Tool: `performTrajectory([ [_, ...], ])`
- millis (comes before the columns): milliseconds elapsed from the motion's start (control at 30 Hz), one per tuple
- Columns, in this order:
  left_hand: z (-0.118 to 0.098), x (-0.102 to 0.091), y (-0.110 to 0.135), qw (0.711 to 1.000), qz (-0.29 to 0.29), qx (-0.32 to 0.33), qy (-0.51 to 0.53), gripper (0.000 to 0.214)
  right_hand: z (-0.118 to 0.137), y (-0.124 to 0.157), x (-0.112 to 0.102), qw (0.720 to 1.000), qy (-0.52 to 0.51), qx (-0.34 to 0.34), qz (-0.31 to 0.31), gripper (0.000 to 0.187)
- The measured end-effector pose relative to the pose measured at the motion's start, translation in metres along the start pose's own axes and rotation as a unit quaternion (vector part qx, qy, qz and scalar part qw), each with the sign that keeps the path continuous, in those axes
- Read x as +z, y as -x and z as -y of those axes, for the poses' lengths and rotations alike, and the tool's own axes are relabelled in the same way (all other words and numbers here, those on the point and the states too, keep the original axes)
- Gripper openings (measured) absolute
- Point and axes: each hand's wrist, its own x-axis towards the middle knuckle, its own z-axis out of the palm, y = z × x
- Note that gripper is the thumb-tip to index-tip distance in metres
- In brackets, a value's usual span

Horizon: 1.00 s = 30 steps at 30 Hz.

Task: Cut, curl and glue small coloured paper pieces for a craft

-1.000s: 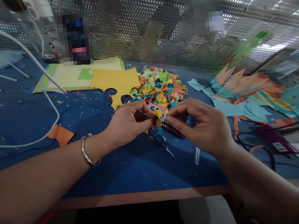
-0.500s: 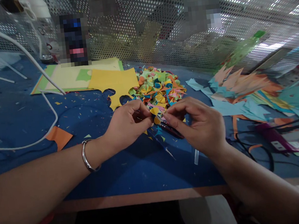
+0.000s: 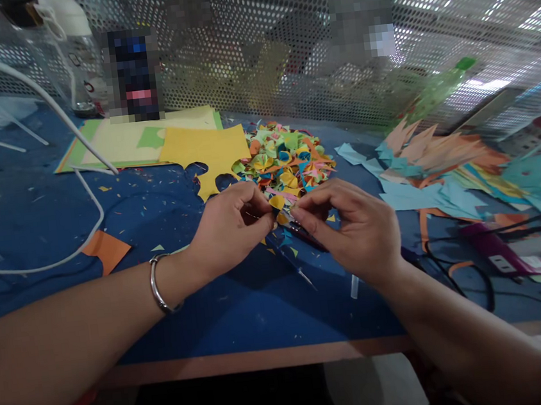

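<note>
My left hand (image 3: 232, 229), with a silver bangle at the wrist, is closed in a pinch on a small yellow paper piece (image 3: 277, 202). Close by on the right, the thumb and fingertips of my right hand (image 3: 358, 229) are pressed together; whatever they hold is too small to make out. Just beyond both hands lies a heap of multicoloured paper cuttings (image 3: 289, 155). A thin pointed tool (image 3: 306, 278) rests on the blue table below my fingers. Partly hidden under my right hand is a dark, shiny tool (image 3: 311, 237).
A yellow sheet with round cut-outs (image 3: 206, 146) overlaps a stack of coloured paper (image 3: 114, 141). Folded blue and orange paper (image 3: 439, 152) lies at right, near a purple device (image 3: 502, 249) with cables. White cable (image 3: 90, 195), orange scrap (image 3: 108, 250) and bottles (image 3: 75, 49) are at left.
My right hand has shifted slightly left, nearer my left fingertips. The left hand keeps its pinch on the yellow paper piece, and the view has moved a little.
</note>
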Motion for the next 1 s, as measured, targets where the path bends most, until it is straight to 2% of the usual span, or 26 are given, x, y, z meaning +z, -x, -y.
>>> performTrajectory([
  [467, -0.0060, 0.0002, -0.0013, 0.999, 0.000, 0.007, -0.039, 0.015, 0.0011, 0.0003, 0.0005, 1.000, -0.001, 0.004, 0.014, 0.010],
  [1000, -0.0067, -0.0002, -0.0005, 1.000, 0.006, -0.002, -0.028, 0.015, 0.0001, 0.0001, 0.0016, 0.999, -0.014, 0.023, 0.023, 0.008],
])
